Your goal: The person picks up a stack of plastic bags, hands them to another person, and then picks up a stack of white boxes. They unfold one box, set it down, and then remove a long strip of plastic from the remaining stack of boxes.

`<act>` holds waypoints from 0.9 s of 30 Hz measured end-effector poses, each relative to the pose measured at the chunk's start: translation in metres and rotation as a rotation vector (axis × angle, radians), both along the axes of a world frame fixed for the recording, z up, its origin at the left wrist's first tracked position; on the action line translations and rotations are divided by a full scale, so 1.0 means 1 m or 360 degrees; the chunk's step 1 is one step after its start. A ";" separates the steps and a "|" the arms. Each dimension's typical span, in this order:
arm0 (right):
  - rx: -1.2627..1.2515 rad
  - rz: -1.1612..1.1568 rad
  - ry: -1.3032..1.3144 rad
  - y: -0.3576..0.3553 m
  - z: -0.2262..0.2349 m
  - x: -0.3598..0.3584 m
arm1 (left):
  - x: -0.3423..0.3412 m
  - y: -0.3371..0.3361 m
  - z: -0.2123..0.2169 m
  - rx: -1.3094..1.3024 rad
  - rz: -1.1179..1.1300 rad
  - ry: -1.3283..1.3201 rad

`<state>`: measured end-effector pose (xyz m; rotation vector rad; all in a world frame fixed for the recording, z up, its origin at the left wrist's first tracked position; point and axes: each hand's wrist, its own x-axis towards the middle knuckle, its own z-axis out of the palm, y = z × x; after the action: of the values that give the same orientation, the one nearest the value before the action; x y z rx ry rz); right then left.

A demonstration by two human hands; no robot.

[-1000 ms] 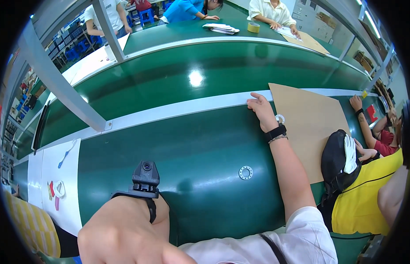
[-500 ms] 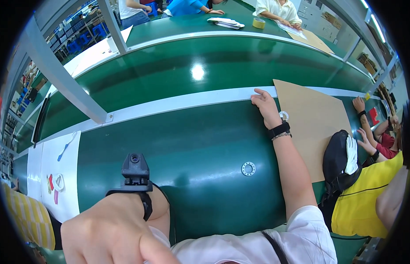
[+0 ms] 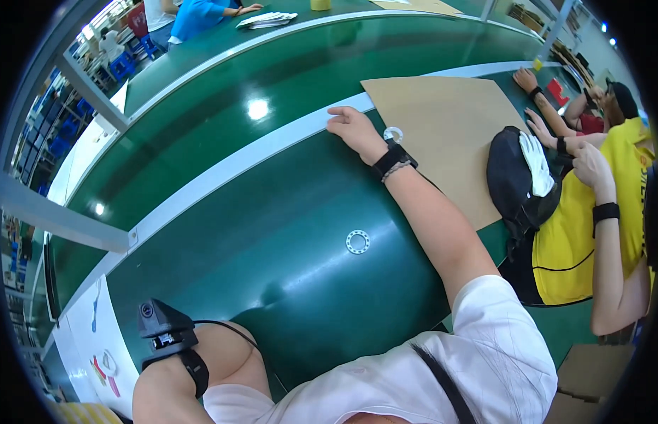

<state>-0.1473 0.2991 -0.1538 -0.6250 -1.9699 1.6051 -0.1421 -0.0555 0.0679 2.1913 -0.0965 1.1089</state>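
Note:
My right hand [image 3: 357, 134] reaches forward to the white rail along the far side of the green table. Its fingers are loosely bent and apart, with nothing seen in them. A black band circles that wrist, and a white ring-shaped piece [image 3: 393, 134] shows just beyond it, at the cardboard's edge. A flat white ring with small holes around it [image 3: 357, 242] lies on the table, left of my right forearm. My bent left arm brings my left hand [image 3: 165, 396] to the lower left, close to me. A small black camera [image 3: 163, 326] is strapped at that wrist; the fingers are out of sight.
A brown cardboard sheet [image 3: 449, 134] lies on the right, beside a black bag [image 3: 509, 177] with white gloves [image 3: 535, 164] on it. A person in yellow [image 3: 590, 233] sits there. A white sheet [image 3: 81, 346] with small items lies left, near a metal post [image 3: 67, 219].
The view has turned toward the right. My left hand has dropped toward the lower edge, its fingers leaving the picture. My right hand stays at the rail. A nearby person's arm has come up.

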 end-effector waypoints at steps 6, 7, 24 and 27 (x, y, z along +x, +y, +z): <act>0.0052 -0.0027 -0.0098 0.000 0.000 0.006 | -0.003 0.005 0.000 -0.0103 -0.0077 0.0074; 0.0049 -0.0020 -0.0101 0.000 0.001 0.005 | -0.003 0.005 0.000 -0.0111 -0.0077 0.0082; 0.0668 0.0013 -0.0243 -0.009 -0.004 0.003 | 0.001 -0.005 0.003 0.0015 0.0175 0.0092; 0.0675 0.0035 -0.0214 -0.010 -0.003 0.001 | 0.002 -0.007 0.005 0.0020 0.0216 0.0101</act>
<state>-0.1459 0.2888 -0.1566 -0.5507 -2.3277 1.1246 -0.1397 -0.0628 0.0728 2.2696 0.0747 1.1137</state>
